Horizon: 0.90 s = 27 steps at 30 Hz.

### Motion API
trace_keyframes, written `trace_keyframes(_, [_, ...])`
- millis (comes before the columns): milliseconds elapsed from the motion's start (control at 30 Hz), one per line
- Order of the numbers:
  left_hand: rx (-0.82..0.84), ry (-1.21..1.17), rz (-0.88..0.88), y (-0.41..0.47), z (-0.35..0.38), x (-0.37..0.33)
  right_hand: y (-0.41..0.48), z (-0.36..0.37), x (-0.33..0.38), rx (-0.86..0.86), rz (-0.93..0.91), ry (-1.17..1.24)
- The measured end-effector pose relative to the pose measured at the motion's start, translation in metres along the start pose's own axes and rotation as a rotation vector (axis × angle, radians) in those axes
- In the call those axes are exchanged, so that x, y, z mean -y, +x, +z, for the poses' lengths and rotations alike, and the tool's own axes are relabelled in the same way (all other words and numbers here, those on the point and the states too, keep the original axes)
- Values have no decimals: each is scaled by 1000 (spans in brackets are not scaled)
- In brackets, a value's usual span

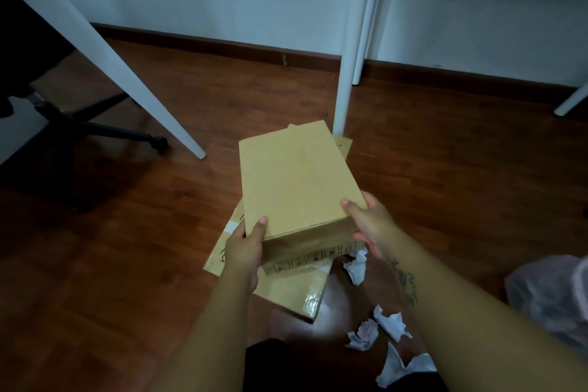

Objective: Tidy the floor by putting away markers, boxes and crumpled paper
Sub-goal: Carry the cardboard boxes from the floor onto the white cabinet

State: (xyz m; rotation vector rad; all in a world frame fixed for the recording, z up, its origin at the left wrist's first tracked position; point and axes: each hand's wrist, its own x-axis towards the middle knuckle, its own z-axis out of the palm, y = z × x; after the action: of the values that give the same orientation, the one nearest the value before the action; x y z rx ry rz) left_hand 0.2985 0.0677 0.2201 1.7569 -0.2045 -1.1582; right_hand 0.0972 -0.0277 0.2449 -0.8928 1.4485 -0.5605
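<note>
On the wooden floor [445,184]: two boxes, four crumpled papers [357,266]. Left hand [245,247] and right hand [370,223] grip the upper box [296,178] above the lower box [286,283].

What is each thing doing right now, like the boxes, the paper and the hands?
Top box: closed, held at its near corners.
Bottom box: flat on the floor, under the top box.
Paper balls: crumpled, lying on the floor.
Left hand: gripping the top box.
Right hand: gripping the top box.
</note>
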Motion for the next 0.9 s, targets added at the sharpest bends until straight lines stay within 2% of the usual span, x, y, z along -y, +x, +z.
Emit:
trace_keyframes(200, [89, 62, 40, -41, -16, -23, -64, -13, 13, -24, -79, 6])
trace_keyframes(433, [327, 129, 207, -115, -25, -97, -157, -38, 67, -90, -215, 113])
trace_keyframes(600, [398, 136, 344, -168, -29, -151, -230, -47, 92, -180, -299, 175])
trace_keyframes(900, [427, 82, 561, -279, -53, -225, -349, -51, 155, -323, -526, 197])
